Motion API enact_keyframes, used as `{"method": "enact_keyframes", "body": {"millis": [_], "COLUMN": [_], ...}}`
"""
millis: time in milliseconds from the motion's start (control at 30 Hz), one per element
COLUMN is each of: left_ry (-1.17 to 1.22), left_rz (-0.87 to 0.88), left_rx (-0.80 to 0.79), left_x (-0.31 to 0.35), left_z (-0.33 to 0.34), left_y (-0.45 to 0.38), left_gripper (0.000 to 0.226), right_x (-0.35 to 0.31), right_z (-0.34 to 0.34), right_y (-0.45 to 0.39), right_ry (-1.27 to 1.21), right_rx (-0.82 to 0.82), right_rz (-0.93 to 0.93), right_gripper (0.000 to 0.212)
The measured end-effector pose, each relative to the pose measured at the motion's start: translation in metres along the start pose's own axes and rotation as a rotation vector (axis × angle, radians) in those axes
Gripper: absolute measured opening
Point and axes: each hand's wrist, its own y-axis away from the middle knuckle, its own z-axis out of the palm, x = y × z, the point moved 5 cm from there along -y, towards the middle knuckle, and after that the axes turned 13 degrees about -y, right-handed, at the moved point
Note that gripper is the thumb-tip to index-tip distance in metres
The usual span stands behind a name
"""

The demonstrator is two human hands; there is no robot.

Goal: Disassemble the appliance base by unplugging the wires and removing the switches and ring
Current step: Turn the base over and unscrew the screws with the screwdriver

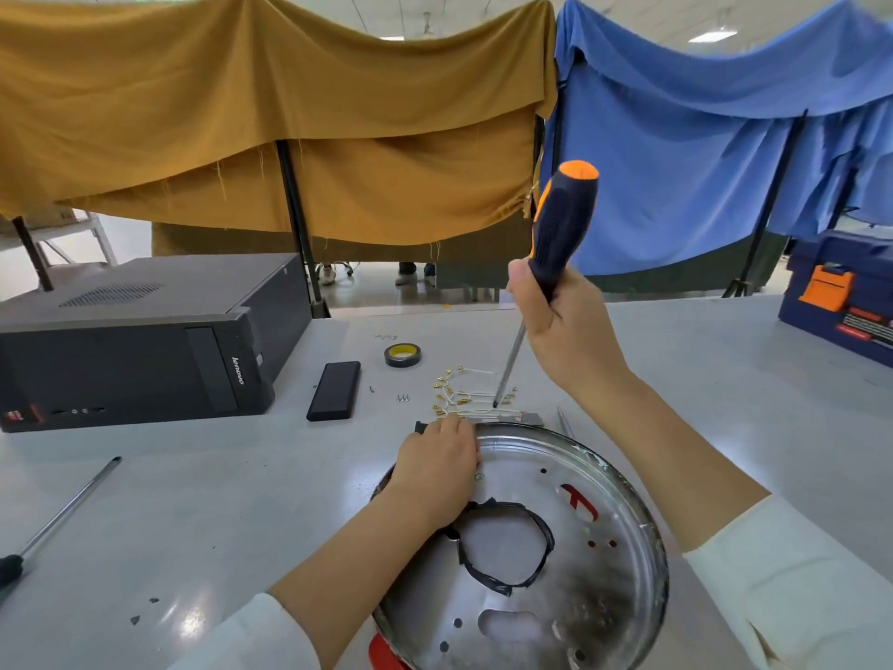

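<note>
Two hands up: I see right hand (555, 326) fingers clenched round the screwdriver (555, 244), tip over loose wires (464, 398) mid-frame. Left hand (437, 461) rests on the appliance base (604, 573) far rim, lower centre; grip unclear. Base pan holds only a black ring (502, 548). Open surface (217, 500) lower left.

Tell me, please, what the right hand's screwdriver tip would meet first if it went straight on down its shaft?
Probably the loose white wires with brass terminals on the grey table; the orange-and-black screwdriver in the right hand points at them, though depth is unclear.
</note>
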Motion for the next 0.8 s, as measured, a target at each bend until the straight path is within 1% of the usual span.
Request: {"method": "enact_keyframes", "body": {"millis": [67,100,133,200,300,333,367,433,500,567,633,733,800], "left_ry": [-0.055,-0.076,-0.091,-0.097,-0.065,-0.011,0.120,0.475,0.736,0.951,1.088,1.146,1.156], "left_rz": [0.004,0.010,0.022,0.040,0.098,0.118,0.110,0.053,-0.008,-0.107,-0.233,-0.373,-0.428], "left_rx": [0.003,0.005,0.004,0.001,0.033,0.047,0.055,0.040,0.073,0.125,0.156,0.149,0.112], "left_x": [0.003,0.005,0.006,0.004,0.001,0.001,-0.001,-0.005,-0.013,-0.028,-0.047,-0.074,-0.089], "left_z": [-0.001,-0.002,-0.001,0.000,0.002,0.001,-0.001,-0.009,-0.020,-0.029,-0.034,-0.025,-0.010], "left_y": [0.002,0.002,0.002,0.001,0.000,0.000,-0.001,-0.003,-0.007,-0.008,-0.007,0.000,0.006], "left_gripper": [0.027,0.028,0.029,0.028,0.025,0.025,0.023,0.015,0.008,0.008,0.010,0.013,0.014], "right_x": [-0.007,-0.009,-0.010,-0.012,-0.005,0.000,0.006,0.018,0.031,0.048,0.066,0.089,0.102], "right_z": [-0.014,-0.020,-0.024,-0.031,-0.033,-0.033,-0.032,-0.027,-0.016,-0.005,0.007,0.028,0.040], "right_y": [-0.004,-0.007,-0.010,-0.013,-0.013,-0.010,-0.006,0.003,0.013,0.024,0.038,0.063,0.073], "right_ry": [0.319,0.378,0.345,0.213,0.100,0.046,-0.021,-0.123,-0.171,-0.104,0.009,0.144,0.246], "right_rx": [0.014,0.016,0.015,0.010,-0.116,-0.159,-0.194,-0.268,-0.355,-0.440,-0.540,-0.660,-0.706], "right_rz": [-0.028,-0.021,0.002,0.043,0.143,0.198,0.253,0.329,0.331,0.320,0.320,0.350,0.381], "right_gripper": [0.064,0.064,0.058,0.037,0.010,0.008,0.010,0.011,0.009,0.018,0.034,0.057,0.062]}}
